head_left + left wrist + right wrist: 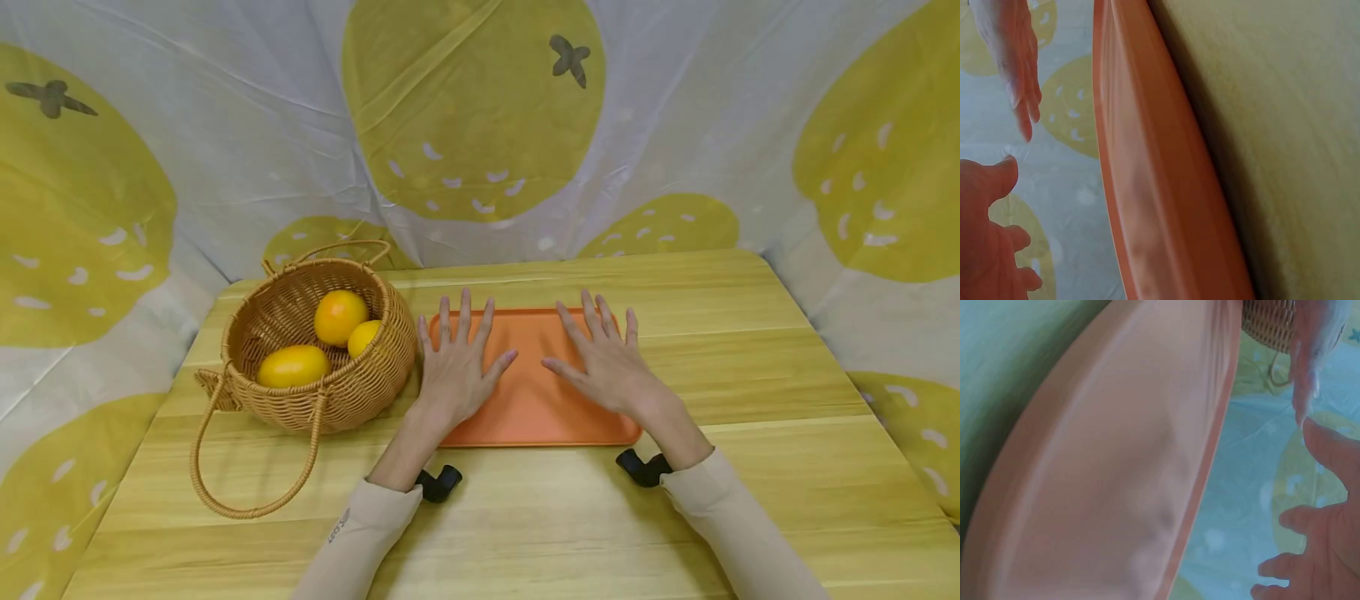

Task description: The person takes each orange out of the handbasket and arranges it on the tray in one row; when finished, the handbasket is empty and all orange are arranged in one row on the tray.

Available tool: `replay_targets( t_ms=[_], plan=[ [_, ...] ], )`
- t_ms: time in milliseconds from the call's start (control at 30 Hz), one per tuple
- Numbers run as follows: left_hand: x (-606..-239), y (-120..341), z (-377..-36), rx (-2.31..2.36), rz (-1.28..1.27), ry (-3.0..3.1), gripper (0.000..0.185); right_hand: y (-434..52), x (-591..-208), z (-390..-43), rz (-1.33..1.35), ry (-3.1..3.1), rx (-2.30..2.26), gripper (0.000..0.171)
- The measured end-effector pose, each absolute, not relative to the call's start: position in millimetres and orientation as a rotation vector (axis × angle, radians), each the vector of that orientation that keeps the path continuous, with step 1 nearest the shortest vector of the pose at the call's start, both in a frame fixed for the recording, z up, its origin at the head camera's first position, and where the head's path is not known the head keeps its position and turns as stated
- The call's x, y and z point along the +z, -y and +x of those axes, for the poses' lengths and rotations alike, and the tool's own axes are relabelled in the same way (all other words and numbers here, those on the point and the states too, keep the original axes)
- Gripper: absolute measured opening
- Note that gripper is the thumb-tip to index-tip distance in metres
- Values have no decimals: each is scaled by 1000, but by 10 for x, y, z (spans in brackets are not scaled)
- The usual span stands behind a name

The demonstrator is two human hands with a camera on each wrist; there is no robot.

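Observation:
Both hands hover with fingers spread above an orange rectangular tray point(525, 408) on the wooden table. My left hand point(456, 375) is over the tray's left side, palm down, holding nothing. Over the right side is my right hand point(611, 367), likewise spread and holding nothing. In the wrist views a gap shows between each hand and the tray. To the left stands a round wicker basket point(352, 400) with one handle raised at the back and one hanging down in front. Inside it lie a yellow mango point(294, 367), an orange-yellow mango point(341, 317) and a third yellow fruit point(364, 337), partly hidden by the rim.
The light wooden table point(540, 533) ends at a white cloth point(480, 242) printed with large yellow fruit, which hangs behind and at both sides. The basket's front handle point(255, 510) lies out over the table. Black camera mounts point(442, 483) jut out under the wrists.

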State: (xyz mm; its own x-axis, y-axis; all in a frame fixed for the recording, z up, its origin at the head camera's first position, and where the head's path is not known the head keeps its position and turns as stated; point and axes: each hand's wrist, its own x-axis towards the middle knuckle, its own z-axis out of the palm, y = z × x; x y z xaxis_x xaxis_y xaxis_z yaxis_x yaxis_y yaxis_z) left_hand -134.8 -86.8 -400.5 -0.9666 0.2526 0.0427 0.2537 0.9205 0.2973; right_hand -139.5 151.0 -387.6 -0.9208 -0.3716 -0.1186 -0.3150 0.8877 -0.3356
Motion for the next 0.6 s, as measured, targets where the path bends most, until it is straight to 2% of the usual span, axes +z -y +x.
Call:
replay_targets(
  t_ms=[367, 600],
  plan=[
    [-4000, 886, -1341, -460, -430, 3081, 83, -1628, -3887, -1392, -508, -2849, -510, 86],
    [-3908, 922, -1288, -446, -457, 3104, 82, -1913, -3903, -1419, -456, -2747, -611, 84]
  ],
)
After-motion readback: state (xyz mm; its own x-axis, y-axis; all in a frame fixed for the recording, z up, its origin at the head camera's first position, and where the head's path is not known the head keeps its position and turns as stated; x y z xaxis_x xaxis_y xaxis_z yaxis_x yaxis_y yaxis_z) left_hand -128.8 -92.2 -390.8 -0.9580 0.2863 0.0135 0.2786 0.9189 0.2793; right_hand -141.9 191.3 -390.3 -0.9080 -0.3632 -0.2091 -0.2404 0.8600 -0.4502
